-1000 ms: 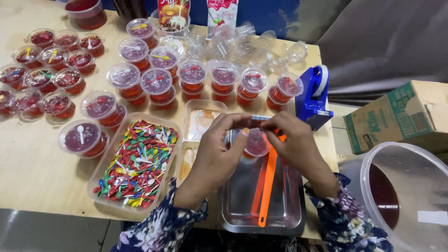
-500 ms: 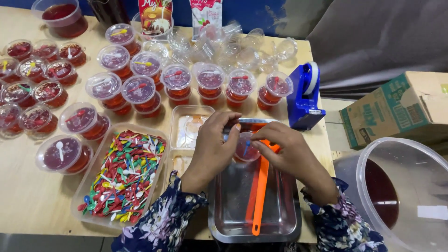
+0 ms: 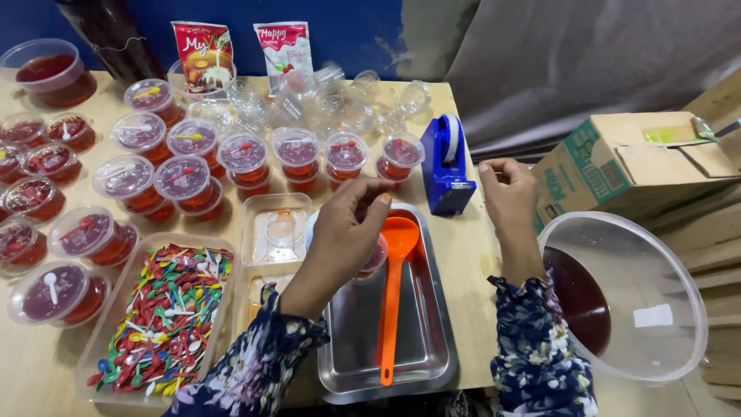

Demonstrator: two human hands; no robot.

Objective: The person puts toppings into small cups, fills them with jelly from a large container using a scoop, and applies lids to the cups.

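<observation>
Head view: my left hand [image 3: 340,232] pinches a jelly cup [image 3: 373,259], mostly hidden beneath it; my right hand [image 3: 509,189], fingertips pressed together beside the tape dispenser [image 3: 448,166], pinches something unseeable.

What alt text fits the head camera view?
A person's left hand holds a small lidded cup of red jelly over a metal tray with an orange ladle; the right hand hovers beside a blue tape dispenser.

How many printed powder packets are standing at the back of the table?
2: a red packet and a red-and-white packet, side by side against the blue wall behind the clear empty cups. More may lie out of view.
</observation>
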